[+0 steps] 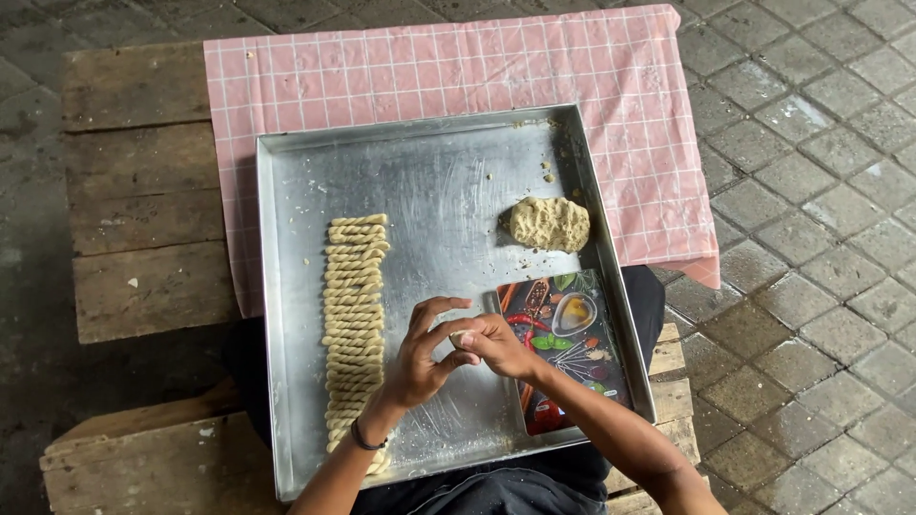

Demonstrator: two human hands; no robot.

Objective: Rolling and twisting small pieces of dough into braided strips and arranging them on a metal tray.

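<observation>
Dough piece (460,337), small and pale, pinched between both hands (458,348) over metal tray (429,181)

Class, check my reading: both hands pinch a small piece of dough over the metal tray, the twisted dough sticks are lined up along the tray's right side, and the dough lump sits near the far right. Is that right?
Not quite. The head view shows the twisted dough sticks lined up along the left side of the metal tray, not the right. The rest holds: the left hand and right hand pinch a small piece of dough, and the dough lump sits far right.
</observation>
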